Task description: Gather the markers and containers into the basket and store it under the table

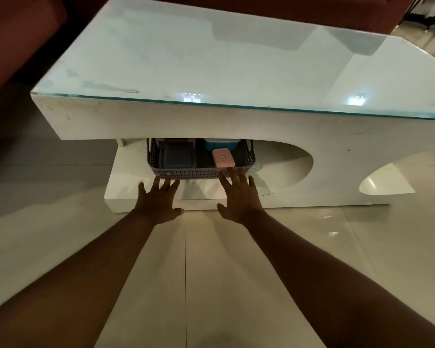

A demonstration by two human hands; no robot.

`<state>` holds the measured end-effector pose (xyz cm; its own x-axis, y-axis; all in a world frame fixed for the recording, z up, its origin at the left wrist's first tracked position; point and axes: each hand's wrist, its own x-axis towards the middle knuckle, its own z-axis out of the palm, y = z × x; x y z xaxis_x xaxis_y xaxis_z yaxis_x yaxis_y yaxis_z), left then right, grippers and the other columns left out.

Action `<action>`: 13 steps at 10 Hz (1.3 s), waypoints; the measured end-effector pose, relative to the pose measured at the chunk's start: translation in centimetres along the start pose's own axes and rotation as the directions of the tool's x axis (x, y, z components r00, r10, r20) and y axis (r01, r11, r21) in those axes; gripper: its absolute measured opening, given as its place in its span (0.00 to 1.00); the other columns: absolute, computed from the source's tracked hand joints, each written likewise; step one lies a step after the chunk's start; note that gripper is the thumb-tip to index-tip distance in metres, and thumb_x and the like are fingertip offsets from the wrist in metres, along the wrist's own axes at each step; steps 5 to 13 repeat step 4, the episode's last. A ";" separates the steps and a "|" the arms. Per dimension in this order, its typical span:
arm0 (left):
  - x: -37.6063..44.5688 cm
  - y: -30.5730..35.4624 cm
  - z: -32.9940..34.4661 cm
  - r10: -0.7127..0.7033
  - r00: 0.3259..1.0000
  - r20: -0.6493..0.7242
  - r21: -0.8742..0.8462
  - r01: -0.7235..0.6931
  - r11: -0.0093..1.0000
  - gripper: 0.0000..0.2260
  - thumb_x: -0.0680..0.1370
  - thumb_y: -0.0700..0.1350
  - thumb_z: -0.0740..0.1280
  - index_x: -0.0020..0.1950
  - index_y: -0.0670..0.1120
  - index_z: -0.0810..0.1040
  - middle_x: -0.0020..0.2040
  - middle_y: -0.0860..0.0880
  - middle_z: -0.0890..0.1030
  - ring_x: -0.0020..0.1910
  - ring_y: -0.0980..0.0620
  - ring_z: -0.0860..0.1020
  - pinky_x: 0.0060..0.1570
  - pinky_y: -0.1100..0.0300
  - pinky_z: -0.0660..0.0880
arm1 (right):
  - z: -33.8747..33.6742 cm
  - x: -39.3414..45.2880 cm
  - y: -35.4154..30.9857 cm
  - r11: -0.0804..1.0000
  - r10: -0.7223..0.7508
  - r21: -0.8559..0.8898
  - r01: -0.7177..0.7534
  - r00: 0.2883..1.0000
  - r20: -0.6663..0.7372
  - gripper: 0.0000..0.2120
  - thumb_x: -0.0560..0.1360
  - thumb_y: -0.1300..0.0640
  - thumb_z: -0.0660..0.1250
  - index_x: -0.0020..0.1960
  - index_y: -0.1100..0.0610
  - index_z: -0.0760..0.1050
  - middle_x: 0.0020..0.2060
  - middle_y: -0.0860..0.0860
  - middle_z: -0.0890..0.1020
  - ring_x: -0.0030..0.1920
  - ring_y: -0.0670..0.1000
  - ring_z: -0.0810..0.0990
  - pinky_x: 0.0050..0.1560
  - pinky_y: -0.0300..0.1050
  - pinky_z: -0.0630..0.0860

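- Basket (186,173), containers inside, lodged on lower shelf (126,194) beneath desk (211,66), near its front edge.
- Left hand (158,200), right hand (239,197): fingers straight, spread, gripping nothing, fingertips at basket front wall.
- Advised: push evenly, both sides, keeping basket square.

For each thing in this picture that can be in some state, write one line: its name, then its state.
basket: on the table's lower shelf, under the glass top, loaded.
pink container: in the basket, lid on.
blue container: in the basket, behind the pink one, lid on.
dark container: in the basket's left part, lid on.
left hand: fingers straight, tips at the basket's front wall.
right hand: fingers spread, tips at the front wall.
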<state>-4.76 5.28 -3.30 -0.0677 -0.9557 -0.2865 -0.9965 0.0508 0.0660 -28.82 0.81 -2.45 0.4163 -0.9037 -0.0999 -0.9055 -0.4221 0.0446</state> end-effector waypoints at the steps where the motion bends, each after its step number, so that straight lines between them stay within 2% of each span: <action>1: -0.3 0.0 -0.2 -0.001 1.000 -0.015 -0.021 0.000 1.000 0.41 0.76 0.65 0.59 0.79 0.52 0.41 0.81 0.48 0.41 0.79 0.44 0.41 0.73 0.32 0.47 | -0.2 0.2 0.0 0.999 0.018 0.030 -0.018 1.000 -0.011 0.46 0.73 0.36 0.66 0.82 0.51 0.46 0.81 0.57 0.48 0.80 0.63 0.47 0.77 0.66 0.54; 2: -0.4 -0.2 0.1 -0.015 0.998 -0.060 -0.032 0.013 0.999 0.39 0.77 0.64 0.58 0.79 0.51 0.41 0.81 0.46 0.43 0.79 0.44 0.42 0.73 0.32 0.48 | -0.1 0.7 -0.1 0.999 0.021 0.040 -0.020 0.999 -0.025 0.47 0.72 0.36 0.67 0.82 0.50 0.47 0.81 0.57 0.51 0.80 0.63 0.49 0.76 0.68 0.56; 3: -0.9 0.5 0.4 -0.003 0.996 -0.087 0.026 0.006 1.000 0.36 0.78 0.63 0.57 0.79 0.50 0.46 0.81 0.43 0.48 0.79 0.43 0.45 0.73 0.33 0.48 | -0.3 0.3 -0.4 0.998 0.034 0.062 -0.032 0.999 -0.027 0.46 0.72 0.37 0.68 0.81 0.49 0.50 0.80 0.57 0.52 0.80 0.63 0.51 0.75 0.70 0.57; 4: -0.8 1.5 0.2 0.027 0.957 -0.289 0.038 -0.016 0.999 0.33 0.77 0.61 0.62 0.78 0.48 0.57 0.77 0.43 0.62 0.78 0.42 0.56 0.72 0.34 0.56 | -0.1 0.3 -0.7 0.997 0.035 0.076 -0.025 0.989 -0.147 0.43 0.72 0.36 0.66 0.79 0.50 0.55 0.79 0.57 0.58 0.78 0.62 0.59 0.71 0.68 0.66; 13: -0.8 1.5 0.2 0.027 0.957 -0.289 0.038 -0.016 0.999 0.33 0.77 0.61 0.62 0.78 0.48 0.57 0.77 0.43 0.62 0.78 0.42 0.56 0.72 0.34 0.56 | -0.1 0.3 -0.7 0.997 0.035 0.076 -0.025 0.989 -0.147 0.43 0.72 0.36 0.66 0.79 0.50 0.55 0.79 0.57 0.58 0.78 0.62 0.59 0.71 0.68 0.66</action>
